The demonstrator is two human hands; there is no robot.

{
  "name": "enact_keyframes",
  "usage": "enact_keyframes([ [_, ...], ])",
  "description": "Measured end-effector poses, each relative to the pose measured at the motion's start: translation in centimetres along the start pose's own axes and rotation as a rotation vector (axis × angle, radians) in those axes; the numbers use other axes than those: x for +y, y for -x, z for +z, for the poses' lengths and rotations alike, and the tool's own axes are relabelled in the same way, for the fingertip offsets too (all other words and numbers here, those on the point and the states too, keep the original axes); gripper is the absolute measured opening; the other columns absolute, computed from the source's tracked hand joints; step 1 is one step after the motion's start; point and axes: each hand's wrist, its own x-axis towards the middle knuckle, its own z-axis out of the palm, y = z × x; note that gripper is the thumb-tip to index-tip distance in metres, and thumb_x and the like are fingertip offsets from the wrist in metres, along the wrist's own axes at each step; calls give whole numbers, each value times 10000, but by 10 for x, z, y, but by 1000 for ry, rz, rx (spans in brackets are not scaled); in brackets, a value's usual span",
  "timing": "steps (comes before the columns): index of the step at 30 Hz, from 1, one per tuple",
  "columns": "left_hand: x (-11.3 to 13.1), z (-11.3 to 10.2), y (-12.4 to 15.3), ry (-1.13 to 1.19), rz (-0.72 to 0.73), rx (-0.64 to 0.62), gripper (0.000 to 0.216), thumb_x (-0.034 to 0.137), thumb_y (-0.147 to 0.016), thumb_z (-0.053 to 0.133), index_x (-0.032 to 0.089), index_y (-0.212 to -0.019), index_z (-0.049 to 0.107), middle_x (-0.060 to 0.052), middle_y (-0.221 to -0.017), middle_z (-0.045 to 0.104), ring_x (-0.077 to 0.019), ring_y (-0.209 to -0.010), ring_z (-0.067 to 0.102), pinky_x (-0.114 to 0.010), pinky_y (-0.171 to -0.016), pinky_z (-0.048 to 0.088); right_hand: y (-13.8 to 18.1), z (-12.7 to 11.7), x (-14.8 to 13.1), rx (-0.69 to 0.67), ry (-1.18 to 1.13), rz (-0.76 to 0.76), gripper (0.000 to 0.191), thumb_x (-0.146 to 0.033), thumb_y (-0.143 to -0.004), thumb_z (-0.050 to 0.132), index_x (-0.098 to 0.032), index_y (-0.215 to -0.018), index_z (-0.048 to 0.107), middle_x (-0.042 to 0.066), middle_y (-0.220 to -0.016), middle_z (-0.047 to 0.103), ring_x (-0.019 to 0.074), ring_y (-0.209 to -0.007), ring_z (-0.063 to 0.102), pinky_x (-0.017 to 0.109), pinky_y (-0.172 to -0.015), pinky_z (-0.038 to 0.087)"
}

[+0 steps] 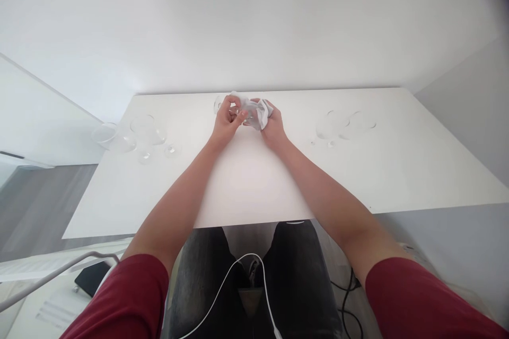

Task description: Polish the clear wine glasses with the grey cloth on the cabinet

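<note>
Over the far middle of the white table (246,180), both my hands meet around a clear wine glass (222,104) and a white cloth (260,111). My left hand (226,121) grips the glass, whose rim shows just left of my fingers. My right hand (271,124) is closed on the bunched cloth and presses it against the glass. Most of the glass is hidden by my fingers and the cloth.
Several clear glasses (135,135) stand and lie at the table's left end, one overhanging the edge. More clear glasses (344,124) lie at the right. A white cable (238,275) hangs over my lap. A wall stands right behind the table.
</note>
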Motion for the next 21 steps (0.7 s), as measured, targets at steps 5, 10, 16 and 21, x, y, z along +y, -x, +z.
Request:
enact_keyframes([
  [5, -8, 2, -3, -74, 90, -29, 440, 591, -823, 798, 268, -1051, 604, -30, -1022, 611, -107, -719, 583, -232, -602, 485, -5, -3, 8, 106, -129, 222, 428, -581, -708, 875, -241, -885, 686, 44, -919, 758, 227, -846, 738, 328, -615, 660],
  [10, 0, 3, -1, -58, 71, 5, 508, 616, -863, 736, 301, -1249, 640, -71, -1128, 682, -163, -880, 663, -286, -764, 543, -1, -3, 4, 229, -92, -48, 411, -562, -746, 860, -274, -978, 682, 20, -1029, 752, 219, -972, 726, 326, -698, 663],
  [16, 6, -4, 1, -139, 49, 315, 343, 571, -978, 606, 262, -1047, 739, -55, -930, 724, -181, -886, 673, -301, -808, 528, -4, -10, 9, 369, -88, -98, 342, -534, -805, 804, -276, -978, 662, 10, -981, 732, 195, -874, 702, 326, -642, 645],
  [21, 1, -6, -2, -208, 23, 282, 370, 565, -920, 697, 279, -1154, 695, -64, -1139, 714, -192, -1064, 672, -303, -886, 549, -5, -8, 11, 262, -45, -34, 308, -516, -795, 803, -244, -863, 676, 4, -828, 698, 173, -699, 661, 289, -492, 570],
])
